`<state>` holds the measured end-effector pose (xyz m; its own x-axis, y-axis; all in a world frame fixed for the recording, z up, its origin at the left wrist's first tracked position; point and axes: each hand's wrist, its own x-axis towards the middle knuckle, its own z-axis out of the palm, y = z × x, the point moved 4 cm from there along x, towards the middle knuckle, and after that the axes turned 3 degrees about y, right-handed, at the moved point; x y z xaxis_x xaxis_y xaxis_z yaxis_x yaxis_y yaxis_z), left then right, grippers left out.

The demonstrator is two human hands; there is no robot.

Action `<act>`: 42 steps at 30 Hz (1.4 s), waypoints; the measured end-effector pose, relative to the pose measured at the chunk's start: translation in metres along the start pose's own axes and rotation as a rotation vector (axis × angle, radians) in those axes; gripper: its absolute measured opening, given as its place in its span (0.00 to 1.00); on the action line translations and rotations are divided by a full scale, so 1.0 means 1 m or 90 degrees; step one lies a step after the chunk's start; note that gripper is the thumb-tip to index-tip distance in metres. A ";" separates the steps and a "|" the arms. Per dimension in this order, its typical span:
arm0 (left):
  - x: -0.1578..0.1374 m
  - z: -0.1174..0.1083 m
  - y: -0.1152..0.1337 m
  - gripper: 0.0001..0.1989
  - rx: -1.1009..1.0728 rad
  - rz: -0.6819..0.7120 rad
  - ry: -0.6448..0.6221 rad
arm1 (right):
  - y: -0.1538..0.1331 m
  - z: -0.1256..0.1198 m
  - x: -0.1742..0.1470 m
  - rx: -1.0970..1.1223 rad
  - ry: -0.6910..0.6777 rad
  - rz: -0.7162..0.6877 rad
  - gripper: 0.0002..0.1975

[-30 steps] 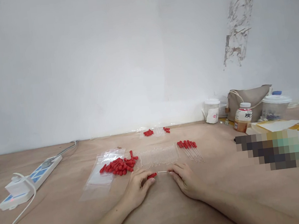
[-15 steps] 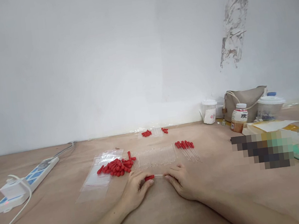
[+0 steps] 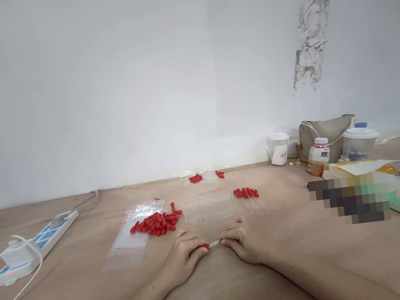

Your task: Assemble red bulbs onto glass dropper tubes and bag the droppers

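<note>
Between thumb and fingers, my left hand pinches a red rubber dropper bulb, mostly covered by the fingers. A thin clear dropper tube runs from the bulb to my right hand, whose closed fingertips grip its other end. Just beyond my hands lies a row of clear tubes. Left of that row, a heap of red bulbs rests partly on a clear plastic bag. To the right, several droppers with red bulbs fitted on their tubes lie side by side.
Near the wall is another clear bag with red bulbs and tubes. A white power strip with cable lies left. On the right stand a lidded cup, a bottle, a grey bag and a lidded tub.
My left fingers have moved to cover more of the bulb. The tube between my hands has tilted, its right end now higher, and sits slightly lower in view.
</note>
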<state>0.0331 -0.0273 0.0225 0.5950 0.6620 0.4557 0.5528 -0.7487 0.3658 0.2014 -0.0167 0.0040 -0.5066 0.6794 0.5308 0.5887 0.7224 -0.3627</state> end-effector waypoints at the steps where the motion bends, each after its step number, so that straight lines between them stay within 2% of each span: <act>1: 0.000 0.001 0.000 0.11 0.005 0.002 -0.001 | 0.000 0.000 0.000 -0.017 0.002 -0.001 0.10; 10: 0.001 0.001 0.000 0.09 0.037 0.008 0.012 | -0.007 0.003 -0.001 -0.124 0.031 -0.002 0.12; 25: 0.002 0.006 0.005 0.07 0.054 0.055 0.037 | -0.016 0.007 0.002 -0.099 0.000 0.004 0.12; 32: 0.003 0.000 -0.001 0.08 0.072 0.034 0.075 | -0.018 -0.005 0.003 -0.139 0.008 -0.026 0.11; 36: 0.002 -0.004 -0.004 0.08 0.091 0.018 0.070 | -0.012 -0.014 0.000 -0.206 0.024 -0.020 0.11; 42: 0.000 -0.002 -0.001 0.12 0.143 0.017 0.052 | -0.005 -0.018 -0.001 -0.223 0.020 -0.038 0.11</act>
<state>0.0314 -0.0268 0.0234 0.5670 0.6305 0.5300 0.6588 -0.7334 0.1676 0.2105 -0.0231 0.0193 -0.5294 0.6294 0.5688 0.7420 0.6686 -0.0493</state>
